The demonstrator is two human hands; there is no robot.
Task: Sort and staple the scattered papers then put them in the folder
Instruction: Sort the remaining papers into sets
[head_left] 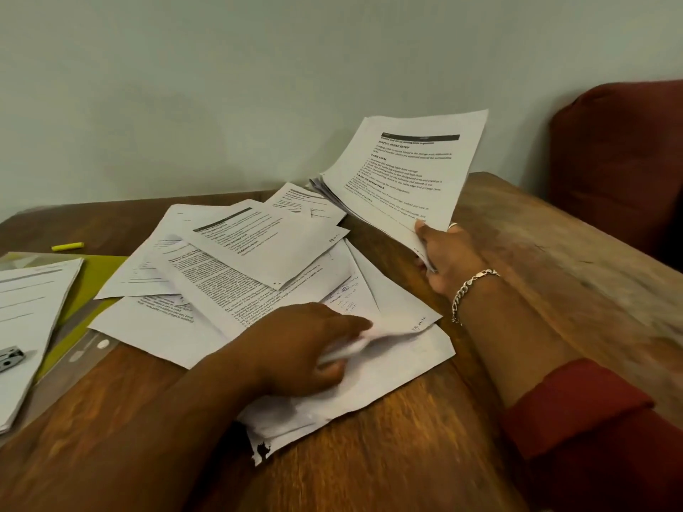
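We are holding a raised stack of sorted sheets in our right hand, fingers pinching its near edge, while our left hand is gripping the curled corner of one sheet in the scattered papers covering the tabletop. At far left, the green folder is lying under another pile, with the stapler resting on it.

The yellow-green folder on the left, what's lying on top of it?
On the yellow-green folder lies a stack of printed papers, with a metal stapler on them. The stack hides whatever is beneath it.
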